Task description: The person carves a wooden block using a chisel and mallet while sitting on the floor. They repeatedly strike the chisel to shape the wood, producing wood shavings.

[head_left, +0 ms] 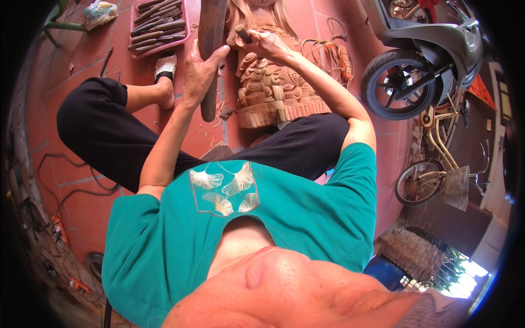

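My left hand (199, 71) is closed round a long, dark wooden bar (212, 24), its thumb lying across it. The bar's narrow lower end comes out below the hand. To the right, my right hand (267, 46) grips a short, round-ended wooden tool handle (243, 34); its working end is hidden. Just beneath the right hand lies a carved wooden statue (268, 82), its base covered with round, coin-like shapes and a ridged bottom edge. The top of the statue runs out of view.
A pink basket (187, 34) with several dark-handled carving tools (158, 24) sits at the far left. Wood chips dot the red tiles. An orange power strip (345, 61) with cables lies right of the statue. A scooter (404, 82) and a bicycle (424, 183) stand at the right.
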Demonstrator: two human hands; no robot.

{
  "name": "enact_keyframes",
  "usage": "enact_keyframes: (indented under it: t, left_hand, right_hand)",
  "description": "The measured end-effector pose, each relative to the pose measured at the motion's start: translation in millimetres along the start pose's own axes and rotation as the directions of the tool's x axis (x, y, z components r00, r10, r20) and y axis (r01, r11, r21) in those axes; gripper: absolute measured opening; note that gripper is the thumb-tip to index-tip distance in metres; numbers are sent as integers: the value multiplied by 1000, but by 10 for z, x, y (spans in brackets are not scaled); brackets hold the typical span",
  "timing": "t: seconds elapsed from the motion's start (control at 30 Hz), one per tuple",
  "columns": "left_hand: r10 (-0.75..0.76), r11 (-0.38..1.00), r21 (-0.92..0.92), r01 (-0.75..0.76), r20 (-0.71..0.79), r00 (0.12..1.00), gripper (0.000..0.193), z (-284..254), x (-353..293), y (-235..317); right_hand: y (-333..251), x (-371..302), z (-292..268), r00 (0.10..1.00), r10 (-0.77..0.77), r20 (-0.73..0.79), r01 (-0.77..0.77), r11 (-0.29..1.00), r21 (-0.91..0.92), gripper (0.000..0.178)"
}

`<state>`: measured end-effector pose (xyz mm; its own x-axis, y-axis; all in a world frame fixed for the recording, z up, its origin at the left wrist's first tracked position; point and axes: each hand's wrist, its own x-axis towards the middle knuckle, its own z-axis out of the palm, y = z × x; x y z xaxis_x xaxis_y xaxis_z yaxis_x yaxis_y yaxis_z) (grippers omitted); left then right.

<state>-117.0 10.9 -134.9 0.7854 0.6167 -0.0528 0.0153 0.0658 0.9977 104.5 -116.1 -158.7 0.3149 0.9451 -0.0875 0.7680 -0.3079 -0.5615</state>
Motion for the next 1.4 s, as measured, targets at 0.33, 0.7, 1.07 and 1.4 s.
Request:
enact_keyframes:
  t: [0.33,0.7,1.07,1.4]
  left_hand:
    - [-101,993,-57,106,85,991,40,-11,3,-101]
    - [-94,995,-10,96,148,985,38,73,-10,-193]
    - [-128,992,45,122,185,974,44,87,-29,-170]
    - [-114,993,41,108,180,977,47,97,-40,-215]
  right_hand:
    - [282,1,-61,979,51,-197,-79,987,-137,35]
    - [401,-34,-117,913,279,-298,-208,946,249,40]
    - [497,-163,-5,896,226,-382,-115,950,291,33]
    - [539,-431,69,939,85,-334,16,958,288,26]
